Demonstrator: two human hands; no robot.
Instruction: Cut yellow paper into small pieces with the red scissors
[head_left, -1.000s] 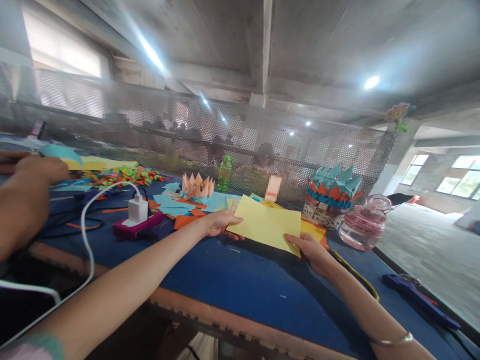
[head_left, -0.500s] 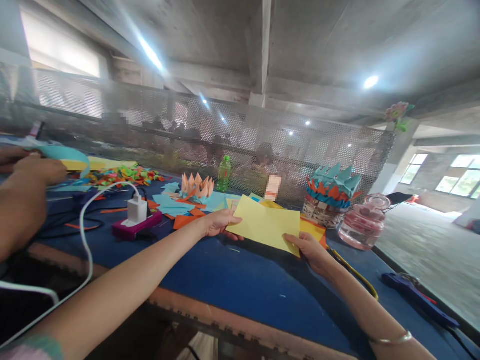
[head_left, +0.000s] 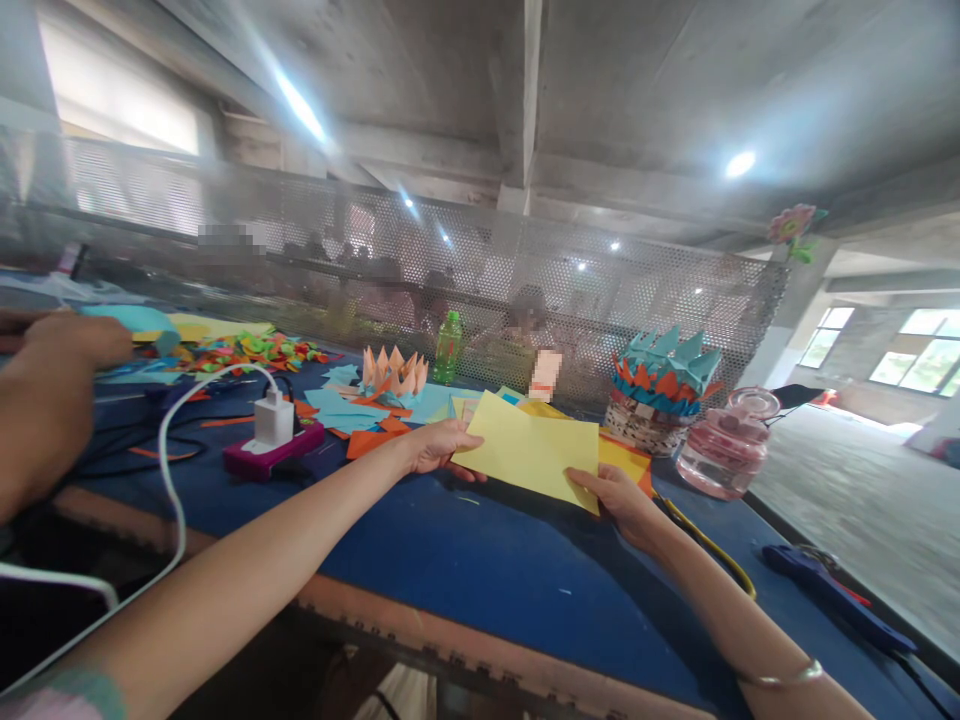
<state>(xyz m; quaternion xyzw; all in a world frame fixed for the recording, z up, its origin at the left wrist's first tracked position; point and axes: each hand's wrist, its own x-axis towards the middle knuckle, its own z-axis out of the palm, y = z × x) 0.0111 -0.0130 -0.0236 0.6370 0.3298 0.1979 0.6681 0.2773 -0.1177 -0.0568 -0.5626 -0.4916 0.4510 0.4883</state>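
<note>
Yellow sheet [head_left: 532, 447] was held out above the middle of the desk [head_left: 480, 565], its near edge casting a shadow on the blue surface. The left grip [head_left: 440, 446] pinched its left side, thumb on top and fingers beneath; the right grip [head_left: 621, 495] was closed on its near right corner, thumb on the upper face. Almost nothing had just changed here: both grips kept their places and the sheet stayed flat, with no crease to be seen, so its handling seemed to be at a pause. Beyond it stood a peach pointed paper ring [head_left: 395, 374] on the left, and a pink bottle [head_left: 724, 455] on the right. Against the earlier frame, the clear difference was at the far left, where the blue strip [head_left: 139, 320] by a co-worker's hand [head_left: 90, 340] drooped in another curve
</note>
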